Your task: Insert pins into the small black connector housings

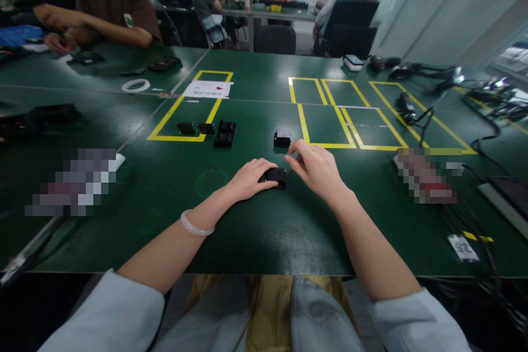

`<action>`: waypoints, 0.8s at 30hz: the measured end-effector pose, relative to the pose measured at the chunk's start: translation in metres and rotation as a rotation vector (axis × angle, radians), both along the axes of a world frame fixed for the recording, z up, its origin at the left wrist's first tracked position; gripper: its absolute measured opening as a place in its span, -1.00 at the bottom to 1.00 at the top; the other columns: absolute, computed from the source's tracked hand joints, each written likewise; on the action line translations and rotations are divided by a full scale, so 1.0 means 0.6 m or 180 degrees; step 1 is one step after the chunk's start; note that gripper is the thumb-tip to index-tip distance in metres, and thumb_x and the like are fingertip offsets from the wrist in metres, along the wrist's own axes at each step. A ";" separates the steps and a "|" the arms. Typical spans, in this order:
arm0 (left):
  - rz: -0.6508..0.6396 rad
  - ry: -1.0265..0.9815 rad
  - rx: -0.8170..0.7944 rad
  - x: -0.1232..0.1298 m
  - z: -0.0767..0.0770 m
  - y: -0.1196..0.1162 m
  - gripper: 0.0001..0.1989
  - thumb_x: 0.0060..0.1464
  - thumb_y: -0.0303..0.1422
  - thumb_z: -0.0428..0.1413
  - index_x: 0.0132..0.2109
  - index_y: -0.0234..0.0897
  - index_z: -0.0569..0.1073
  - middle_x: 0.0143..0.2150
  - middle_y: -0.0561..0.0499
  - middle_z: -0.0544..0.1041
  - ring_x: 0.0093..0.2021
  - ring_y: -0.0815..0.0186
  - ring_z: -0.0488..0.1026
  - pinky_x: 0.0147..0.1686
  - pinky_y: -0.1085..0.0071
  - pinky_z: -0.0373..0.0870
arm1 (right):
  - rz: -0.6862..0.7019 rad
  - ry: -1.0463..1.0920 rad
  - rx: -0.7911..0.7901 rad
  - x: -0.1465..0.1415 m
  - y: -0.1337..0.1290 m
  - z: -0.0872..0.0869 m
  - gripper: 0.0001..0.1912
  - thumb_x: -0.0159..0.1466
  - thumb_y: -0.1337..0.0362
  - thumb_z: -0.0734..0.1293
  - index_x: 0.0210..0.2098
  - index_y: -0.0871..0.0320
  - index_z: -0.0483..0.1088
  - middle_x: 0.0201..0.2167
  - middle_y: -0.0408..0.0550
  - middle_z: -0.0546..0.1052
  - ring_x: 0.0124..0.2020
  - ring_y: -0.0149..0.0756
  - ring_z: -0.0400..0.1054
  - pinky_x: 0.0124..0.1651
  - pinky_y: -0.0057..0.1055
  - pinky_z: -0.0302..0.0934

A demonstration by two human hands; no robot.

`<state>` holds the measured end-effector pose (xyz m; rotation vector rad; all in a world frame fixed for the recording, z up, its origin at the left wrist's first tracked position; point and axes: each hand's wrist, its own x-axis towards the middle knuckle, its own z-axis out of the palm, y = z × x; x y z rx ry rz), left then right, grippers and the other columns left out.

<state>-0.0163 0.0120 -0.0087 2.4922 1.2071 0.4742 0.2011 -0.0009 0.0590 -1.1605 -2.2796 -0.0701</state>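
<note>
My left hand (252, 177) grips a small black rectangular block (277, 177) against the green tabletop, thumb on the near side and fingers behind it. Just right of the block, my right hand (315, 168) is raised slightly with thumb and index finger pinched together; whatever is between them is hidden or too small to name. A second black block (282, 138) with a pale top sits a little beyond my hands. Farther left are a black compartmented piece (225, 133) and two thin upright black plates (187, 127).
Yellow tape outlines (325, 146) mark the table. A paper sheet (209, 89) and a white tape ring (136, 86) lie at the back left. Blurred-out objects flank my arms. Cables and a black device (406, 108) occupy the right. Across the table, a person in brown (119, 8) is working.
</note>
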 end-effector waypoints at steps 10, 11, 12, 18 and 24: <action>0.0001 0.0007 0.0027 0.000 0.000 0.000 -0.61 0.24 -0.06 0.07 0.08 -0.19 0.37 0.01 -0.08 0.45 -0.01 0.11 0.38 -0.01 0.21 0.31 | 0.0041 0.0028 -0.0035 -0.001 -0.003 0.005 -0.85 0.37 0.23 0.17 -0.19 0.14 0.31 -0.46 -0.12 0.47 -0.44 -0.32 0.31 -0.29 -0.40 0.02; 0.0004 0.0008 0.0016 0.000 0.001 0.000 -0.61 0.24 -0.06 0.07 0.08 -0.18 0.37 0.01 -0.08 0.45 -0.01 0.11 0.38 -0.01 0.21 0.31 | 0.0021 0.0010 -0.0052 -0.001 -0.003 0.005 -0.83 0.39 0.20 0.16 -0.20 0.14 0.31 -0.47 -0.12 0.46 -0.45 -0.32 0.30 -0.29 -0.40 0.01; 0.0010 0.0008 0.0003 0.000 0.001 -0.001 -0.61 0.24 -0.06 0.07 0.09 -0.18 0.37 0.01 -0.08 0.45 -0.01 0.11 0.38 -0.01 0.21 0.31 | 0.0000 -0.0011 -0.0064 -0.001 -0.003 0.005 -0.82 0.39 0.19 0.15 -0.21 0.13 0.31 -0.49 -0.12 0.46 -0.46 -0.32 0.29 -0.30 -0.40 0.01; 0.0003 -0.0025 0.0013 -0.001 -0.001 0.000 -0.61 0.24 -0.06 0.06 0.09 -0.18 0.37 0.03 -0.08 0.45 0.00 0.11 0.38 0.00 0.20 0.31 | 0.0023 0.0008 -0.0067 -0.002 -0.004 0.004 -0.86 0.33 0.33 0.15 -0.16 0.15 0.31 -0.44 -0.10 0.49 -0.44 -0.32 0.30 -0.29 -0.40 0.03; -0.0039 -0.0020 0.0064 -0.001 -0.003 0.001 -0.60 0.24 -0.05 0.07 0.09 -0.19 0.37 0.00 -0.08 0.45 -0.02 0.12 0.38 -0.02 0.22 0.31 | -0.0014 0.0017 -0.0109 -0.001 -0.003 0.004 -0.81 0.38 0.18 0.15 -0.18 0.14 0.32 -0.48 -0.11 0.46 -0.44 -0.29 0.31 -0.28 -0.39 0.04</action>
